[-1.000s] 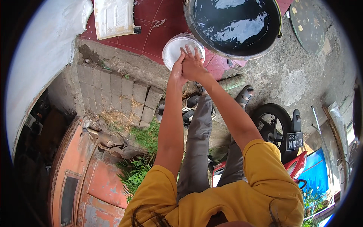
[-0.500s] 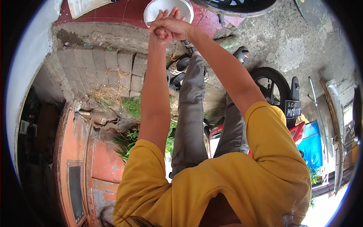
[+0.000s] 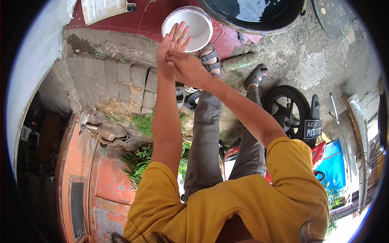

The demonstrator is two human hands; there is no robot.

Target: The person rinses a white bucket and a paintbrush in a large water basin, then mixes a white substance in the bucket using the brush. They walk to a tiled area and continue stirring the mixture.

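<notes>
White bucket, round and open at the top, stands at the far side of your view, a little left of the middle, on the red tiled floor. That floor is the widest thing around it, reaching off to the left. Right of the bucket, partly cut off at the far edge, sits the dark tub of water; you see more of it than half a second ago. Nearer and farther right is the motorcycle wheel. At the far left lies the white panel. Next come your grey sandals; the left one, just on the near side of the bucket, shows more fully than before.

Half a second ago your fingers were locked together. Now your left hand is spread wide, palm up and holding nothing, its fingers overlapping the bucket's near rim in your view. Your right hand lies across the base of that palm, touching it; whether its fingers close around it, you cannot tell.
</notes>
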